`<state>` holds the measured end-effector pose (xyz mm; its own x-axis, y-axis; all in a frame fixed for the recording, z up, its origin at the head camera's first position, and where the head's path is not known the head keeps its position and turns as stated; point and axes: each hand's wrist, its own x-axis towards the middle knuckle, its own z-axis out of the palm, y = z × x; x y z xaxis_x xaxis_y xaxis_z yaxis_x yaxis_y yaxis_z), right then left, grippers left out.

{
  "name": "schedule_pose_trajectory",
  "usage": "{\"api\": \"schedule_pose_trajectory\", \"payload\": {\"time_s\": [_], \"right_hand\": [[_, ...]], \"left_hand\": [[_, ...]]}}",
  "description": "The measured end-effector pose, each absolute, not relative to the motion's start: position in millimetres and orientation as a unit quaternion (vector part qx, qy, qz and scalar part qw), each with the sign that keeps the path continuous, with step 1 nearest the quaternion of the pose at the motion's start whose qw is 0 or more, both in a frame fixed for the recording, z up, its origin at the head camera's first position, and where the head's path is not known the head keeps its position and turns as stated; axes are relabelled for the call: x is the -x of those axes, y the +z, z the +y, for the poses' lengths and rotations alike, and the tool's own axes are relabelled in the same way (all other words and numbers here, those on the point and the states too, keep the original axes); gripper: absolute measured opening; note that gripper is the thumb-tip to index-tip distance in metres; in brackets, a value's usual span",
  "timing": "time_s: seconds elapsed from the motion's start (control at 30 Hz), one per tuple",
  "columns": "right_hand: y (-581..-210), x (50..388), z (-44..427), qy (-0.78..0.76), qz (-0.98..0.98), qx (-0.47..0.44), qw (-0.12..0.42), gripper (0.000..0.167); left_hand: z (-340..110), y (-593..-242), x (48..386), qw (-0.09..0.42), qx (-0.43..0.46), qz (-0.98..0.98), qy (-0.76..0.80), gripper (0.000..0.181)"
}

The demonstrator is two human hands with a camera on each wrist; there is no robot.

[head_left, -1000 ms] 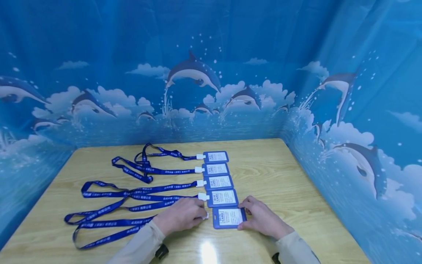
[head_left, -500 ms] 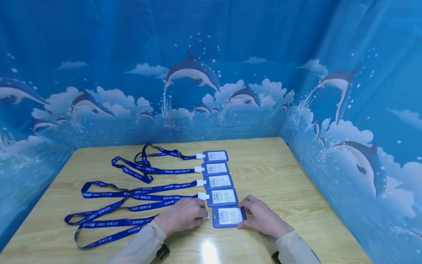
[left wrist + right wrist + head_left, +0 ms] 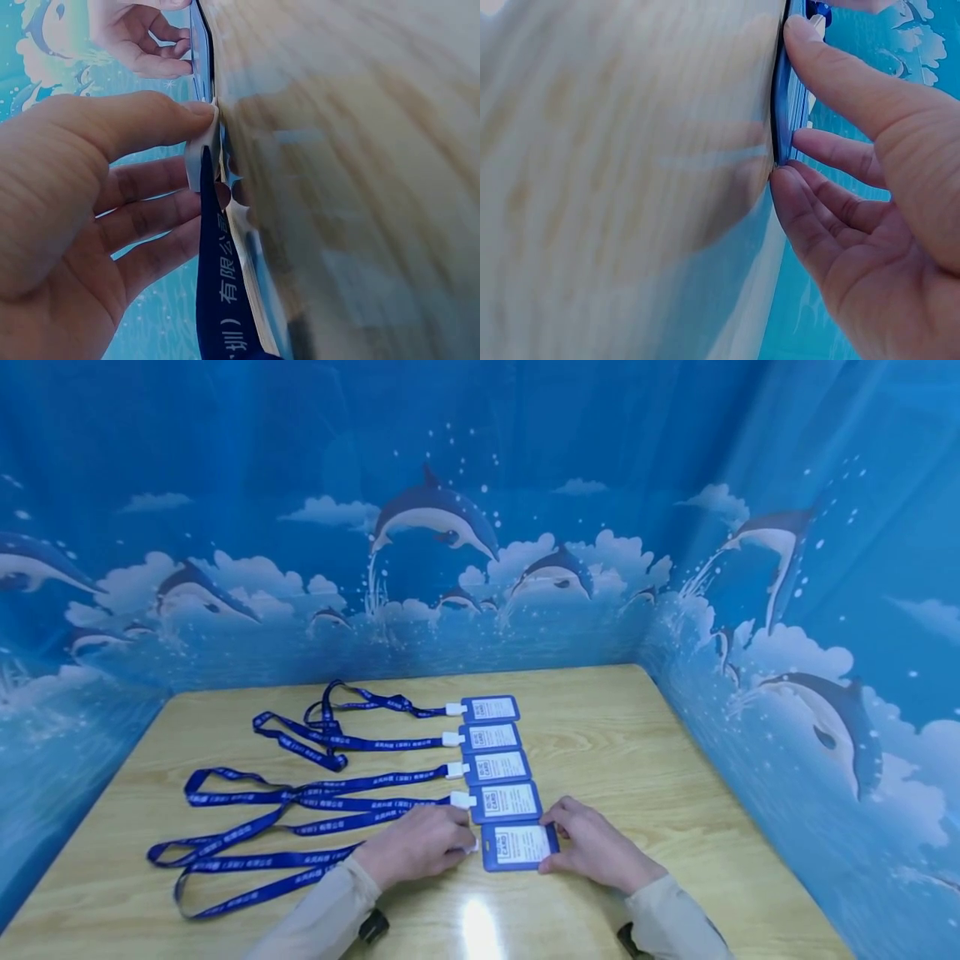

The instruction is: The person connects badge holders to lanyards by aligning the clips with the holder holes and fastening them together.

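My left hand (image 3: 420, 847) pinches a white plastic clip (image 3: 199, 157) between thumb and fingers. From that clip trails a dark blue lanyard (image 3: 223, 289) with white printing. Just right of the clip lies a blue card holder (image 3: 521, 846), flat on the table, its slotted end facing the clip. Whether clip and slot touch, I cannot tell. My right hand (image 3: 600, 850) holds this holder at its right end, thumb on the near corner and index finger on the far one. In the right wrist view the holder (image 3: 784, 97) shows edge-on.
Beyond it, several similar card holders (image 3: 506, 802) line up in a column, with white clips (image 3: 455, 769) attached at their left ends. Their blue lanyards (image 3: 315, 802) spread leftward and partly overlap on the wooden table (image 3: 615, 735). A dolphin-print curtain (image 3: 300, 568) surrounds the back and sides.
The clip in my left hand has come slightly nearer the holder's slotted end. My right hand keeps its hold. The head view has shifted a little.
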<state>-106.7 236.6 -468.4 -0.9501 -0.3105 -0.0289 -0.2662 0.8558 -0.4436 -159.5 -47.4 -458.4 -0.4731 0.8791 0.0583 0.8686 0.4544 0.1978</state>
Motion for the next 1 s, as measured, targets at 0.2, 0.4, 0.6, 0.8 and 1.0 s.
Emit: {"api": "schedule_pose_trajectory", "payload": {"time_s": [0.2, 0.4, 0.6, 0.8, 1.0], "right_hand": [[-469, 107, 235, -0.228, 0.96, 0.152, 0.056, 0.063], [-469, 109, 233, -0.234, 0.959, 0.15, 0.059, 0.065], [-469, 108, 230, -0.228, 0.962, 0.138, 0.057, 0.065], [-465, 106, 224, -0.226, 0.963, 0.138, 0.047, 0.065], [-464, 103, 221, -0.226, 0.964, 0.132, 0.048, 0.062]], "left_hand": [[-45, -459, 159, 0.028, -0.513, 0.853, 0.09, 0.013], [-43, -458, 160, 0.03, -0.51, 0.855, 0.082, 0.012], [-40, -458, 158, 0.021, -0.51, 0.857, 0.071, 0.014], [-34, -458, 154, -0.005, -0.522, 0.852, 0.023, 0.019], [-32, -457, 152, -0.011, -0.524, 0.852, -0.001, 0.026]]}}
